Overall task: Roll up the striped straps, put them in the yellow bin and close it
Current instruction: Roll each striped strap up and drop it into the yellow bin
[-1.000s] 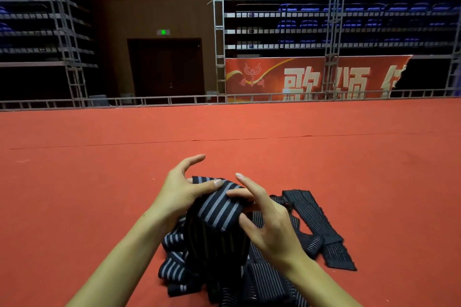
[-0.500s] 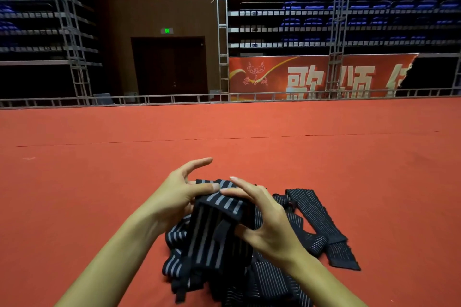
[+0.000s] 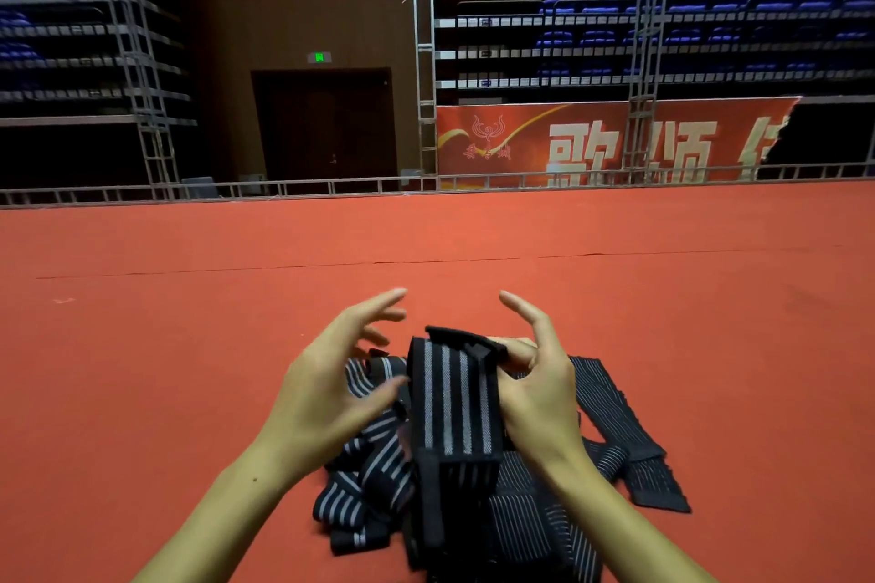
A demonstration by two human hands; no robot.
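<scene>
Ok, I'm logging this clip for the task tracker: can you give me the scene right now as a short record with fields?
setting: red carpet floor
held strap: upright, striped face toward camera
right hand: pinches the strap's top edge
left hand: fingers spread; thumb at the strap's left edge, contact unclear
strap pile: loose, unrolled, on the carpet under the hands
yellow bin: not in view
progress: no finished roll visible

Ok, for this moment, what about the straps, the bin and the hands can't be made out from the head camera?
- Yellow bin: nowhere in the head view, so whether it is open or shut is unknown.
- Strap pile: its near part is cut off by the bottom edge and covered by the held strap; no count possible.
- Right hand: its grip on the strap's top is partly hidden by the fabric.
- Left hand: motion-blurred; contact with the strap unclear.
</scene>
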